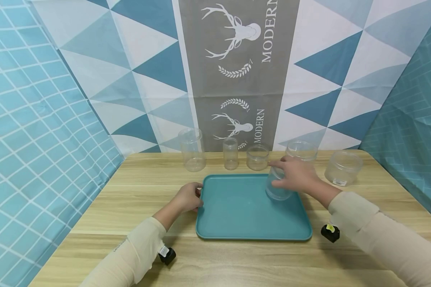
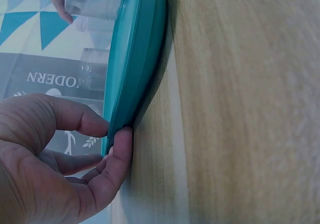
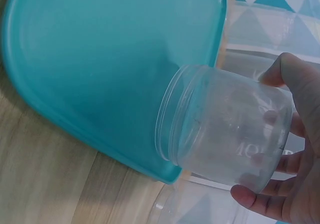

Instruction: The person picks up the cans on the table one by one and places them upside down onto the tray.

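Observation:
A teal rectangular tray (image 1: pixel 251 215) lies on the wooden table. My left hand (image 1: pixel 188 197) grips its left rim, thumb on top and fingers curled under the edge (image 2: pixel 122 84). Over the tray's far right corner, my right hand (image 1: pixel 298 174) holds a clear jar (image 1: pixel 278 191) from above. In the right wrist view, thumb and fingers spread around the base of the jar (image 3: pixel 230 129), and its threaded mouth faces the tray. The mouth is right at the tray surface, so the jar stands upside down.
Along the table's back stand a tall clear jar (image 1: pixel 193 153), a narrow one (image 1: pixel 230 155) and a short one (image 1: pixel 257 158). A wide jar (image 1: pixel 301 148) is partly hidden behind my right hand. Farther right sits another wide jar (image 1: pixel 343 167) with a label. Patterned cloth (image 1: pixel 147 79) hangs behind.

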A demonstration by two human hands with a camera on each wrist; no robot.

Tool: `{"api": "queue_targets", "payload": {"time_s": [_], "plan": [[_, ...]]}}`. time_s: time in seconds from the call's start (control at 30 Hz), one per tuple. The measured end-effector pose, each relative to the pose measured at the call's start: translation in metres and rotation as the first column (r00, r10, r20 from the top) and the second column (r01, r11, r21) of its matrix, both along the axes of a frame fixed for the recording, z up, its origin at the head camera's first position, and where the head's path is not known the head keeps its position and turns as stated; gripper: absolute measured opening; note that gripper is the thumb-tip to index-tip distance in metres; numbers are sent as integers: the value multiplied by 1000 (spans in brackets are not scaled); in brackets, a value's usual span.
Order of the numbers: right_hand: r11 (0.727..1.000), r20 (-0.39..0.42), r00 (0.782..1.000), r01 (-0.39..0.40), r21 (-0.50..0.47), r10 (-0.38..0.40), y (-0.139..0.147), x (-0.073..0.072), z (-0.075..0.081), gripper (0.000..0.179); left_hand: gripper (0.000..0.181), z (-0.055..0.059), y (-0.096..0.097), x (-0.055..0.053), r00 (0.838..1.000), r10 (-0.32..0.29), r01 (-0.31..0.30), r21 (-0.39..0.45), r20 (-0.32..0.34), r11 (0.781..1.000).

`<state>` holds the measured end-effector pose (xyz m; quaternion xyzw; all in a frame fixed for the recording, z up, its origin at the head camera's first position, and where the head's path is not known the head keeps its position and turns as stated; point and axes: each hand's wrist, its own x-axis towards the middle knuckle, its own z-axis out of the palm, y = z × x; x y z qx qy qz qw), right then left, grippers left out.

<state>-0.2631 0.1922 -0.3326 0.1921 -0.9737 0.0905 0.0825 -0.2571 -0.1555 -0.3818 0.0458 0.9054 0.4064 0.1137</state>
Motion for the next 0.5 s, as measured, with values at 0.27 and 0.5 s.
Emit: {"api": "queue_targets", "payload": {"time_s": [0.27,0.5], "plan": [[999,14,999,29,32,-30,-1,-2,-3,63,67,0,0,0,1000,-4,4,-12,-13,1000],[998,20,1000,17,62,-19,-2,-3,-5,65,67,0,0,1,1000,-6,6,-12,-20,1000]]}}
